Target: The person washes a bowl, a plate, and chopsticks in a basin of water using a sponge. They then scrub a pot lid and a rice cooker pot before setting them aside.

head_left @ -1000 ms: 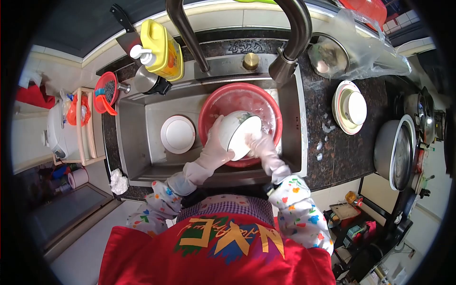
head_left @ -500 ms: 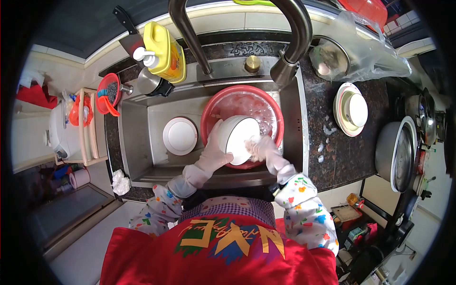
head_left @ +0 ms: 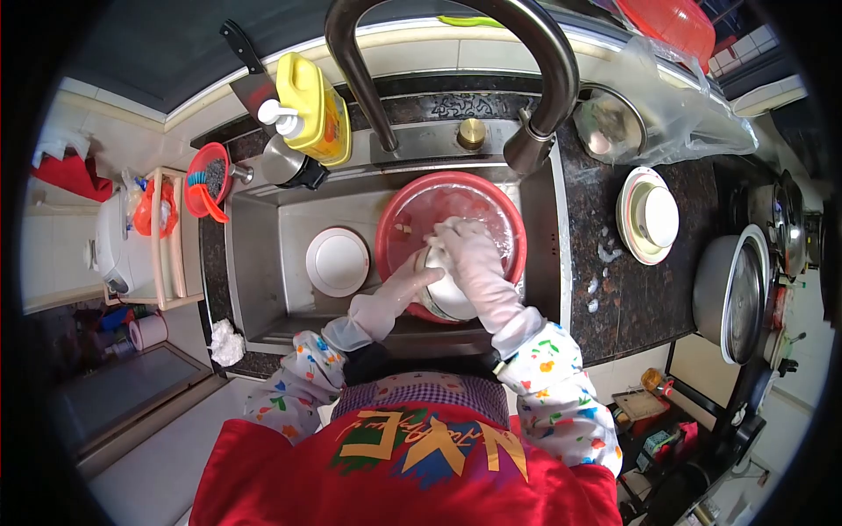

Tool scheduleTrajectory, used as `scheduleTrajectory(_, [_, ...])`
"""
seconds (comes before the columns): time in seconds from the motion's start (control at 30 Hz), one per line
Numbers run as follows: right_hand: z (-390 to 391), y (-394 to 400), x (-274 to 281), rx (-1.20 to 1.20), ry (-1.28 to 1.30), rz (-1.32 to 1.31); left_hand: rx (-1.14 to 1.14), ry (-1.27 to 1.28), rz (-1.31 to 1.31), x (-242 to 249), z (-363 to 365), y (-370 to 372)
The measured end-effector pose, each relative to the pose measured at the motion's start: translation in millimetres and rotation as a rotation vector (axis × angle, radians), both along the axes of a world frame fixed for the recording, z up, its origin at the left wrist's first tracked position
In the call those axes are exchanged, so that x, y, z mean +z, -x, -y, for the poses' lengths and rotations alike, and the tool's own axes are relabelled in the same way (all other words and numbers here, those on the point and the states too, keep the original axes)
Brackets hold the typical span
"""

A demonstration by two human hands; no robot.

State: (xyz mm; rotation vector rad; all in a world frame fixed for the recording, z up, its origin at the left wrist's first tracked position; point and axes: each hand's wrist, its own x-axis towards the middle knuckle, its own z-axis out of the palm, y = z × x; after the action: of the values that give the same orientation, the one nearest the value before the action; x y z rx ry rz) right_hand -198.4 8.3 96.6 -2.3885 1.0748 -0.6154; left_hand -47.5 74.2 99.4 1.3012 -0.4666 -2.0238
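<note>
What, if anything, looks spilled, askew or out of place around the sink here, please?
Blobs of white foam lie spilled on the dark counter right of the sink. A knife sits on the ledge behind the yellow soap bottle. Nothing looks damaged.

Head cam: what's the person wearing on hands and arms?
Both hands are in thin, pale, translucent gloves that run up past the wrists: left hand, right hand. Above the gloves, both arms have white sleeves printed with small multicoloured shapes in red, blue, yellow and green. No cables visible.
</note>
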Motion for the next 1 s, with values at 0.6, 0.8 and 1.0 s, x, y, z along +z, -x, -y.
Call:
scheduleTrajectory(0.6, [-14, -6, -27, -0.086, -0.412, -0.231, 0.238, 0.162, 0.027, -17, -18, 8])
scheduleTrajectory(0.8, [-45, -10, -36, -0.056, -0.938, -0.076, 0.215, 0.201, 0.115, -31, -6, -7])
scheduleTrajectory(1.0, [-17, -13, -31, -0.264, -0.236, 0.017, 0.294, 0.133, 0.054, -10, -7, 8])
